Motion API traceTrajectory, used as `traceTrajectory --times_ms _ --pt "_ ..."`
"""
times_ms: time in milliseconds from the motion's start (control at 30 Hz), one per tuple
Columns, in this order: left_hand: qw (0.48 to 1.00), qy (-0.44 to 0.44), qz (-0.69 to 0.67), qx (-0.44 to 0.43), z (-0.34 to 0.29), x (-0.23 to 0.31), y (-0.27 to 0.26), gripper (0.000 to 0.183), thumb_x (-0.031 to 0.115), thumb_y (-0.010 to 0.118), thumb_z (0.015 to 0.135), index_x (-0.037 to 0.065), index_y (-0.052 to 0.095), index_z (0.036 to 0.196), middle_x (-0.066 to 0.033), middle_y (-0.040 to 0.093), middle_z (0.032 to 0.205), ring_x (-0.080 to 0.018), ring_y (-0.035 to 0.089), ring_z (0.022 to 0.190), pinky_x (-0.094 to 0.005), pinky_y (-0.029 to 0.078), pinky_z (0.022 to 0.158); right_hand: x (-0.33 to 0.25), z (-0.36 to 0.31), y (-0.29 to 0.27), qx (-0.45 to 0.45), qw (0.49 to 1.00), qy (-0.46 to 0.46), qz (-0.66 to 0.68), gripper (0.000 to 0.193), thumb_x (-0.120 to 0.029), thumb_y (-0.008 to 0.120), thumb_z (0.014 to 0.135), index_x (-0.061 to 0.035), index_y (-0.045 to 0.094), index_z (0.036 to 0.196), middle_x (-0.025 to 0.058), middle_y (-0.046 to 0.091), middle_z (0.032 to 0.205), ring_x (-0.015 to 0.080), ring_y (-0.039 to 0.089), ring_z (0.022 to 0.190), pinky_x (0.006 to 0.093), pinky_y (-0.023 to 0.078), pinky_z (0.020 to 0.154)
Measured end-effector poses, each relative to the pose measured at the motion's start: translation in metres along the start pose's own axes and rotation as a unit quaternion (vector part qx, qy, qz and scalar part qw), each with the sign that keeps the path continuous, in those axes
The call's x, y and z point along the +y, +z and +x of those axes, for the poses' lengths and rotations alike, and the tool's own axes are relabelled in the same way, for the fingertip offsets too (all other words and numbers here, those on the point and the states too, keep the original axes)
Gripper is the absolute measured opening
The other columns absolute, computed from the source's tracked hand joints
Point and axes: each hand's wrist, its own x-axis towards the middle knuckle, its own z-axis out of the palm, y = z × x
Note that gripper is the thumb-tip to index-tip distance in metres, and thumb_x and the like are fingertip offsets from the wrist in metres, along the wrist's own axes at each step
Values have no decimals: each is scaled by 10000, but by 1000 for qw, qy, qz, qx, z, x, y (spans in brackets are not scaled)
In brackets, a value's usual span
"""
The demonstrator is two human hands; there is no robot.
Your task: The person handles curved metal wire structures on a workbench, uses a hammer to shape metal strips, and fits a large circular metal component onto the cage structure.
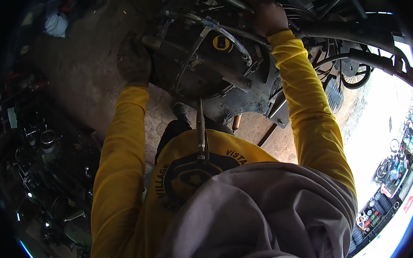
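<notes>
A round metal frame (192,60) of curved bars lies in front of me, with a flat metal bar (232,77) across it. My left hand (134,63), dark and in shadow, is curled at the frame's left side, by the end of a tube. On the far right, my right hand (270,18) is closed around a metal tube near the frame's upper edge; its fingertips are hidden. A rod with a knurled handle (200,122) stands between the frame and my chest. Beneath the frame, a dark metal plate (249,99) shows.
Dark tubes (350,33) and a spoked wheel (357,76) are at the right. Cluttered metal parts (48,140) fill the shadowed left side. A white bundle (56,26) lies at the upper left. Bright daylight falls on the ground at right, with bikes (392,167) beyond.
</notes>
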Motion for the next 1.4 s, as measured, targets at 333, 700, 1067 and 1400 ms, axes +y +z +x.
traceTrajectory --times_ms 333,700,1067,1400 --pt "999 -47 -10 -11 -2 7 -6 372 277 501 997 1 667 1184 -199 689 1166 -368 648 1096 -418 493 978 5 6 -38 -211 972 -107 -5 449 -416 574 970 -122 596 1309 208 676 1035 400 668 925 500 526 815" --pt "1000 -16 6 6 -2 4 -3 318 246 528 987 30 668 1174 -164 694 1161 -365 651 1070 -431 497 949 -40 -17 -39 -212 967 -70 124 362 -324 593 965 -120 650 1258 176 691 1049 372 672 939 464 540 815" --pt "1000 -5 5 -1 -3 9 -7 332 252 534 991 34 657 1210 -166 694 1174 -361 651 1088 -425 505 950 39 -20 -24 -216 968 -113 -53 309 -244 660 907 -135 691 1194 173 685 1170 338 682 1027 435 553 911" --pt "1000 -15 13 -5 -1 3 -3 360 281 494 1003 46 655 1225 -166 679 1208 -350 635 1119 -424 489 978 50 -19 -4 -247 958 -37 -141 228 -227 591 905 -159 731 1071 154 736 979 340 727 904 465 598 791"
